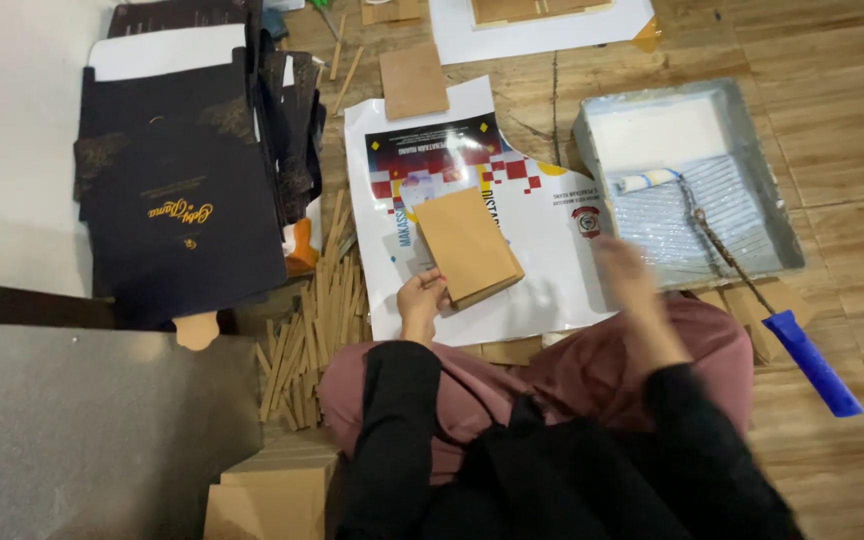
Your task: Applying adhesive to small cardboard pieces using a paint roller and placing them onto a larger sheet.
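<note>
My left hand [422,298] rests on the lower left corner of a small stack of brown cardboard rectangles [466,244] that lies on a glossy printed poster sheet [542,280] on the wooden floor. My right hand [624,268], blurred by motion, hovers empty near the front left corner of a grey paint tray [782,215]. In the tray lies a small white roller [647,181] with a blue handle [812,362] sticking out over the floor. My black sleeves and mauve-clad knees fill the bottom of the view.
A stack of dark printed folder covers [184,210] lies at left on a white surface. Several thin brown cardboard strips [314,335] are piled beside my knee. More brown boards [413,80] lie farther off, and a grey sheet [92,430] at bottom left.
</note>
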